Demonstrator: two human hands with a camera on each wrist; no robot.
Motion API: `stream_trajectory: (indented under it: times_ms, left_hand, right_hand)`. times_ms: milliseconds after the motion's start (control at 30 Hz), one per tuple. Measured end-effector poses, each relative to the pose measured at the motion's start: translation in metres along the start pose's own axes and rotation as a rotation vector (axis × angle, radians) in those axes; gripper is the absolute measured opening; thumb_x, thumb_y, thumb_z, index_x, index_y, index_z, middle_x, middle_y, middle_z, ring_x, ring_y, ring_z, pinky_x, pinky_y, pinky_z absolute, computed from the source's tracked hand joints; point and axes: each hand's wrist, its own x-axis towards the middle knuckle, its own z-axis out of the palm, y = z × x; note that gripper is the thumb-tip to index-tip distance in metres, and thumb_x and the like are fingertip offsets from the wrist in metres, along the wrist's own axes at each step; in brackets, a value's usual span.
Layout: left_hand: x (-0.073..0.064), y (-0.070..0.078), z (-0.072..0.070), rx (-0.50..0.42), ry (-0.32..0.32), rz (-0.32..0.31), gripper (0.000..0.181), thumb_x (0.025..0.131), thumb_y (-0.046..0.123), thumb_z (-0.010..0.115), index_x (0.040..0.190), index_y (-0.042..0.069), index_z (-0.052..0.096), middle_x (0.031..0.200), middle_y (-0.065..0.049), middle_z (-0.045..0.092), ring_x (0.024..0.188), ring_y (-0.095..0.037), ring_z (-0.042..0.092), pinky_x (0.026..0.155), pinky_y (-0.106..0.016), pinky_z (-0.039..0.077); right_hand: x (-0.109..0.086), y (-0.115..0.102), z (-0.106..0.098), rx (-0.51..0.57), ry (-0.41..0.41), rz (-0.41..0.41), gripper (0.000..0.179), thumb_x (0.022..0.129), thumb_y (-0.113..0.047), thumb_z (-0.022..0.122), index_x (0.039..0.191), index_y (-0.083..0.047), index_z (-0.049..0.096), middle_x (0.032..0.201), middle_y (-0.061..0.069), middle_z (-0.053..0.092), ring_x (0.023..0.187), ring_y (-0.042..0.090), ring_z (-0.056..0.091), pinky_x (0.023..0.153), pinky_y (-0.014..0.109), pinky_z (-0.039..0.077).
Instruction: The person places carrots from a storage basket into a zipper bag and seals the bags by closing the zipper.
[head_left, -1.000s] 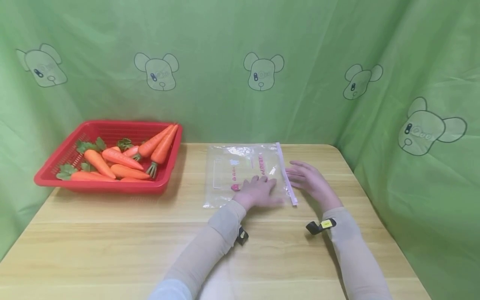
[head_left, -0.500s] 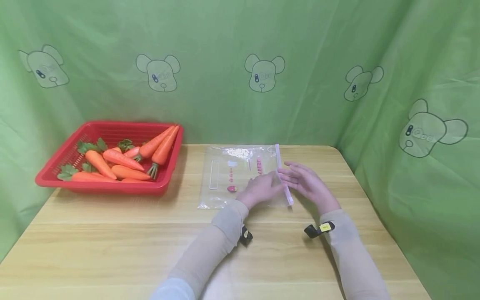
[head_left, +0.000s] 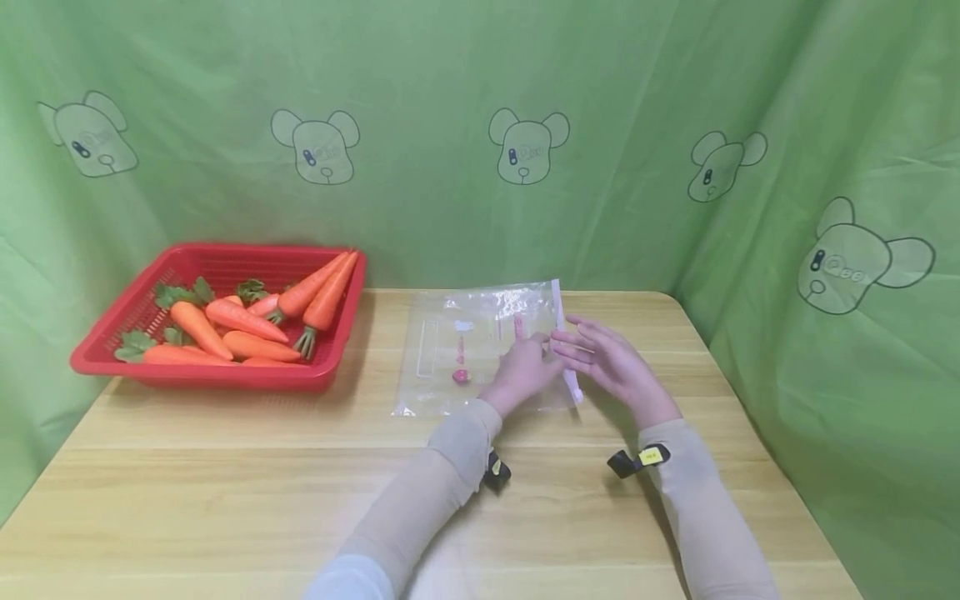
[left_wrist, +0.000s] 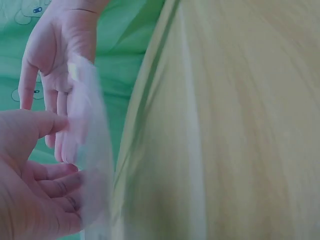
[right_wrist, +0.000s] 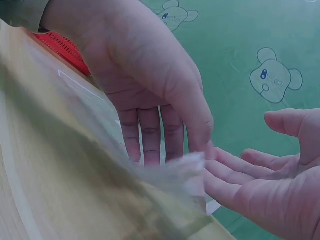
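Note:
A clear plastic slider bag [head_left: 435, 342] with pink print lies on the wooden table, its mouth with the pale purple strip [head_left: 573, 386] facing right and raised a little. My left hand [head_left: 522, 371] reaches over the bag and holds it by the mouth edge, thumb at the strip in the right wrist view. Straight fingers of my right hand [head_left: 615, 367] touch the strip from the other side, palm up in the right wrist view. Across the left wrist view, the bag's film [left_wrist: 97, 145] stands blurred between the left hand [left_wrist: 25, 175] and the right hand [left_wrist: 67, 45].
A red basket [head_left: 90, 358] stands on the left of the table [head_left: 225, 500] and holds several carrots [head_left: 247, 321] with green tops. Green curtain [head_left: 420, 217] with printed bear heads hangs behind the table and along its right side.
My left hand has slid right to the bag's mouth and its spread fingers have drawn in. The bag has shifted slightly left and its mouth edge has risen. My right fingers have reached the strip.

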Motion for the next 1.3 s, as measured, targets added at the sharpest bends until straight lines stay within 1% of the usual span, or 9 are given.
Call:
stream_trajectory:
  times_ms: [100,233,400,567,767,933,1033,1200,1300]
  left_hand:
    - [0.0,0.004,-0.002,-0.053,0.027,-0.024,0.056,0.092,0.034,0.064,0.138,0.006,0.05,0.12,-0.012,0.068,0.107,-0.026,0.066,0.089,-0.036,0.056]
    - [0.0,0.008,-0.004,-0.115,0.056,-0.057,0.052,0.089,0.025,0.069,0.134,0.004,0.053,0.111,-0.011,0.069,0.096,-0.023,0.067,0.079,-0.029,0.057]
    - [-0.002,0.013,-0.008,-0.161,0.077,-0.07,0.045,0.089,0.018,0.069,0.13,0.006,0.056,0.11,-0.011,0.069,0.095,-0.023,0.068,0.077,-0.028,0.057]
    - [-0.002,0.019,-0.017,-0.195,0.091,-0.041,0.043,0.088,0.014,0.068,0.129,0.006,0.057,0.107,-0.012,0.069,0.091,-0.022,0.068,0.075,-0.026,0.057]
    - [-0.001,0.034,-0.036,-0.205,0.135,0.037,0.04,0.087,0.009,0.067,0.126,0.004,0.059,0.102,-0.012,0.07,0.087,-0.021,0.068,0.069,-0.02,0.055]
    - [-0.003,0.051,-0.05,-0.246,0.16,0.062,0.042,0.086,0.007,0.067,0.127,0.005,0.059,0.104,-0.012,0.071,0.092,-0.022,0.068,0.066,-0.019,0.053]
    - [-0.005,0.059,-0.056,-0.267,0.167,0.073,0.042,0.087,0.007,0.067,0.127,0.004,0.059,0.104,-0.012,0.071,0.092,-0.022,0.069,0.064,-0.018,0.053]
    - [-0.007,0.07,-0.065,-0.317,0.16,0.068,0.044,0.088,0.009,0.067,0.13,0.005,0.056,0.106,-0.013,0.07,0.079,-0.022,0.069,0.054,-0.02,0.054]
    - [-0.009,0.075,-0.07,-0.356,0.15,0.048,0.047,0.089,0.009,0.067,0.134,0.007,0.054,0.109,-0.013,0.069,0.071,-0.022,0.068,0.05,-0.024,0.055]
  right_hand:
    - [-0.002,-0.003,0.003,-0.022,-0.01,-0.016,0.062,0.105,-0.026,0.039,0.155,-0.005,0.009,0.155,0.03,0.021,0.136,0.033,0.045,0.103,0.031,0.048]
    - [-0.004,-0.007,0.009,-0.06,-0.008,-0.035,0.061,0.105,-0.025,0.039,0.155,-0.005,0.01,0.154,0.031,0.023,0.133,0.032,0.05,0.102,0.031,0.049]
    - [-0.009,-0.015,0.015,-0.123,0.045,-0.071,0.058,0.105,-0.021,0.041,0.154,-0.004,0.015,0.146,0.025,0.043,0.121,0.023,0.061,0.103,0.031,0.048]
    - [-0.016,-0.028,0.019,-0.112,0.1,-0.163,0.06,0.104,-0.021,0.046,0.152,0.001,0.018,0.128,0.011,0.059,0.112,0.019,0.066,0.102,0.03,0.049]
    - [-0.02,-0.047,0.023,-0.17,0.161,-0.286,0.057,0.102,-0.023,0.049,0.148,0.001,0.027,0.125,0.009,0.059,0.113,0.019,0.062,0.099,0.026,0.05]
    - [-0.016,-0.061,0.03,-0.323,0.261,-0.351,0.059,0.099,-0.027,0.056,0.146,0.0,0.034,0.125,0.003,0.055,0.12,0.022,0.054,0.102,0.028,0.05]
    - [-0.014,-0.069,0.035,-0.467,0.32,-0.377,0.057,0.097,-0.026,0.058,0.144,-0.001,0.038,0.133,0.01,0.053,0.124,0.024,0.051,0.11,0.038,0.043]
    - [-0.011,-0.078,0.045,-0.745,0.395,-0.381,0.056,0.096,-0.029,0.06,0.143,-0.004,0.042,0.146,0.019,0.045,0.136,0.033,0.042,0.114,0.053,0.035]
    - [-0.01,-0.079,0.051,-0.813,0.387,-0.4,0.058,0.096,-0.027,0.061,0.144,-0.003,0.041,0.148,0.021,0.042,0.138,0.038,0.039,0.113,0.055,0.035]
